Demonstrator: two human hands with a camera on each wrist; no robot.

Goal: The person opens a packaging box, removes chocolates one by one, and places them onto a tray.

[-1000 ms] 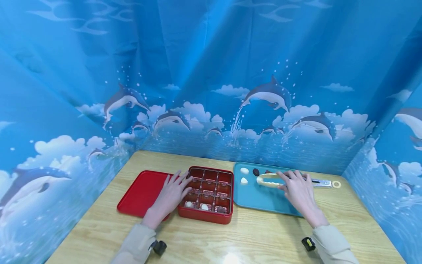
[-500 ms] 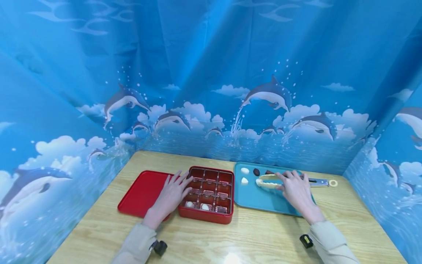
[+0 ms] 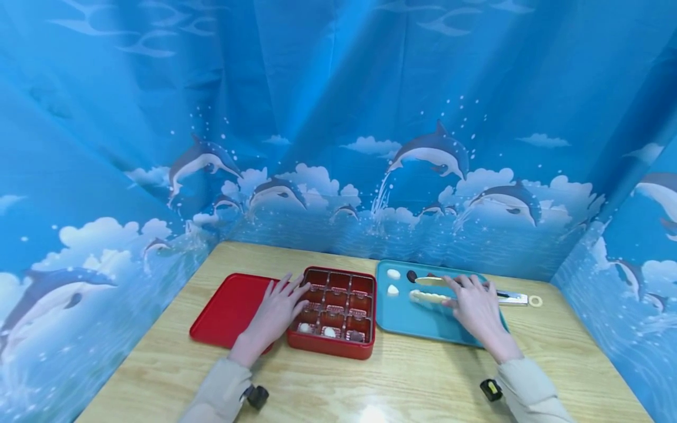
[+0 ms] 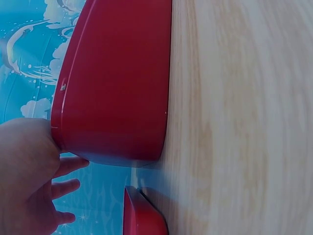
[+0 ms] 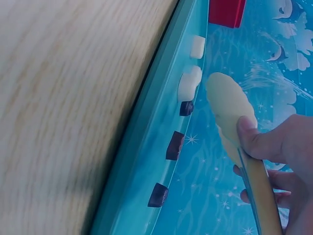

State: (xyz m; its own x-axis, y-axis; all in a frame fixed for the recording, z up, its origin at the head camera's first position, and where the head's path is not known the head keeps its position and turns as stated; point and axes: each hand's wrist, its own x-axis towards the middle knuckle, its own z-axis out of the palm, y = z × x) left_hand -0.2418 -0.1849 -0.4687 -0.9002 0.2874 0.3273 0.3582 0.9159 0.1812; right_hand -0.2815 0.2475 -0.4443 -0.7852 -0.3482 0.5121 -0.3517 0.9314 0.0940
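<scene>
Pinching tongs (image 3: pixel 432 298) between thumb and fingers, the right grip (image 3: pixel 477 302) has their parted tips poking out to its left over the blue tray (image 3: pixel 423 325), near white lumps (image 3: pixel 394 274) and a dark lump (image 3: pixel 412 276), while the left grip (image 3: pixel 276 308), fingers spread, is at the edge of the red box (image 3: pixel 329 346).

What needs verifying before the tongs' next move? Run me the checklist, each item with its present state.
1. Metal-handled tongs with cream tips held in the right grip: ok.
2. Tips closed on a piece: not ok, they stand apart in the head view.
3. Pieces on the rectangular blue tray: ok, including a white rounded piece and a dark oval piece.
4. Square red divided box uncovered: ok, the flat red lid lies left of it.
5. Room inside: ok, the back row's middle compartment shows no piece.
6. Left grip steadying the box: cannot tell, pressure does not show.
</scene>
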